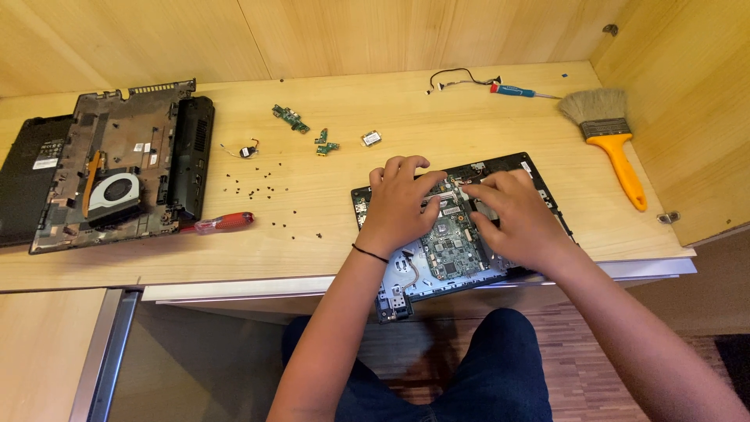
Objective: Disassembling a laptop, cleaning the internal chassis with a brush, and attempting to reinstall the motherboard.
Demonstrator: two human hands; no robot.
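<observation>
Both hands are laid on the green circuit board inside an opened laptop base at the table's front edge: the left hand with fingers curled on the board's upper part, the right hand pressed flat beside it. The base's long axis is tilted, its left end overhanging the edge. Loose black screws, a red screwdriver, another stripped chassis and a yellow-handled brush are spread around.

One head-worn camera looks steeply down, close over the wooden desk and the wearer's lap.
</observation>
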